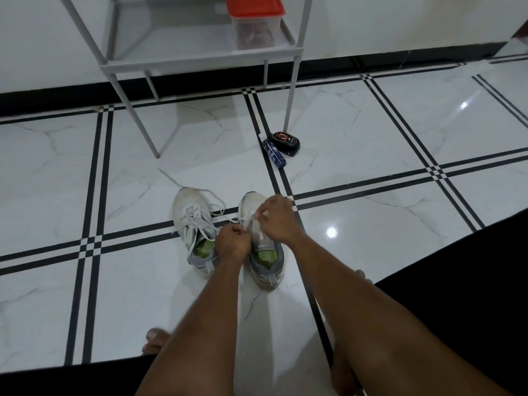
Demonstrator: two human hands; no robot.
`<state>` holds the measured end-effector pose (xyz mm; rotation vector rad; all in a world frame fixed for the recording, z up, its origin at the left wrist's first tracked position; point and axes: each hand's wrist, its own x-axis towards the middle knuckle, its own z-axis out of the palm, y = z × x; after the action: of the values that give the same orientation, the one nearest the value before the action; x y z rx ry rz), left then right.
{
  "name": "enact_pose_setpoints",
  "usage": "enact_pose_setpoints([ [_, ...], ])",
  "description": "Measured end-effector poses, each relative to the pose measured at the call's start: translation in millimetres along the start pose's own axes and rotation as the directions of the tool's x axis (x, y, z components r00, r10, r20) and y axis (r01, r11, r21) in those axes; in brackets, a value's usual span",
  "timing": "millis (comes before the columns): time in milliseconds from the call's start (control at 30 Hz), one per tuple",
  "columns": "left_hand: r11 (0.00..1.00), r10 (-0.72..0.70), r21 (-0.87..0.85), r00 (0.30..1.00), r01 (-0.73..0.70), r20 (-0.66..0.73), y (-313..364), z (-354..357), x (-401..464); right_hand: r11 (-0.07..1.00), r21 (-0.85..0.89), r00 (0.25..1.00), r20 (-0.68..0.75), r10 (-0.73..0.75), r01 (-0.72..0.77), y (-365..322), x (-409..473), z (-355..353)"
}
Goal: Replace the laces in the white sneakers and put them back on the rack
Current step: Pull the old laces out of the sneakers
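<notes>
Two white sneakers with green insoles stand side by side on the tiled floor, toes pointing away from me. The left sneaker (190,217) carries a loose white lace (213,200) that trails onto the tiles. Over the right sneaker (264,260) both hands work. My left hand (233,242) is curled at its inner side and pinches a lace end. My right hand (275,218) sits over the tongue with fingertips pinching the lace near the toe-side eyelets. How the lace runs under the hands is hidden.
A grey metal rack (200,60) stands against the wall ahead, bearing a clear box with a red lid (255,20). A black shoe-polish tin (287,142) and a blue tube (274,152) lie by the rack's right leg. My bare feet rest near the frame's bottom.
</notes>
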<state>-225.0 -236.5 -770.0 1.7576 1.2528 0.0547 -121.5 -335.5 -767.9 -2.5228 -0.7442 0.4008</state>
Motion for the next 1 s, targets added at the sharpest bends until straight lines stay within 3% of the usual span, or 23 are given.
enact_pose_setpoints([
  [33, 1.000, -0.002, 0.002, 1.000, 0.002, -0.002, -0.4, 0.1, -0.2, 0.976, 0.191, 0.991, -0.058, 0.121, -0.108, -4.3, 6.8, -14.5],
  [67, 1.000, -0.002, 0.003, 1.000, 0.002, -0.003, -0.2, 0.3, -0.6, 0.879, 0.429, 0.952, -0.119, 0.283, -0.207, -6.4, 15.2, -32.1],
  [100, 1.000, -0.007, 0.000, 1.000, 0.007, -0.002, 0.1, 0.3, -1.3, 0.714, 0.650, 0.891, -0.123, 0.438, -0.261, -7.8, 22.4, -49.5],
  [133, 1.000, -0.013, -0.004, 1.000, 0.012, -0.006, 0.2, 0.8, -0.8, 0.580, 0.763, 0.822, -0.117, 0.557, -0.285, -6.9, 29.0, -63.4],
  [167, 1.000, -0.018, -0.004, 1.000, 0.018, -0.006, 0.4, 1.0, -0.8, 0.535, 0.784, 0.781, -0.107, 0.616, -0.315, -4.2, 31.1, -73.8],
  [233, 1.000, -0.021, 0.006, 1.000, 0.021, -0.007, 0.7, 1.3, -1.4, 0.725, 0.527, 0.782, -0.168, 0.600, -0.443, 2.8, 27.1, -77.6],
  [267, 1.000, -0.016, 0.011, 1.000, 0.016, -0.007, 1.0, 1.4, -1.5, 0.825, 0.328, 0.826, -0.182, 0.534, -0.460, 5.1, 21.2, -70.4],
  [367, 0.999, -0.003, 0.042, 1.000, 0.003, -0.004, 0.2, 1.8, -0.7, 0.986, -0.027, 0.986, -0.035, 0.161, -0.162, 0.7, 0.7, -32.1],
  [467, 0.999, -0.005, 0.047, 1.000, 0.005, 0.000, -2.9, 2.4, 2.2, 0.974, -0.214, 0.991, 0.126, -0.042, 0.068, -4.9, -15.7, 0.5],
  [567, 0.998, -0.002, 0.058, 1.000, 0.002, -0.003, -1.8, 1.6, 0.2, 0.992, -0.124, 0.991, 0.135, -0.018, 0.034, -5.0, -12.0, 1.7],
  [633, 0.998, -0.007, 0.060, 1.000, 0.007, -0.008, -0.8, 1.4, -0.8, 0.985, 0.135, 0.989, 0.122, 0.087, -0.104, -11.8, -0.4, -19.1],
  [667, 0.999, -0.014, 0.052, 1.000, 0.014, -0.004, -0.7, 1.3, -1.0, 0.922, 0.341, 0.982, 0.100, 0.158, -0.183, -12.8, 6.9, -31.7],
  [733, 0.999, -0.012, 0.052, 1.000, 0.012, 0.004, 2.3, 0.8, -3.9, 0.635, 0.717, 0.937, 0.074, 0.340, -0.287, -16.0, 16.4, -57.8],
  [800, 0.998, -0.001, 0.065, 1.000, 0.001, 0.002, 5.4, -1.1, -7.2, 0.466, 0.815, 0.864, 0.082, 0.497, -0.346, -4.2, 20.0, -68.9],
  [900, 1.000, -0.027, 0.007, 0.999, 0.027, 0.017, 5.5, -1.4, -4.4, 0.669, 0.554, 0.828, 0.068, 0.556, -0.495, 21.9, 14.8, -55.1],
  [1000, 0.952, -0.188, -0.229, 0.979, 0.202, 0.082, 1.4, -4.5, 13.4, 0.794, 0.438, 0.880, -0.015, 0.475, -0.421, 17.1, -12.9, -18.1],
])
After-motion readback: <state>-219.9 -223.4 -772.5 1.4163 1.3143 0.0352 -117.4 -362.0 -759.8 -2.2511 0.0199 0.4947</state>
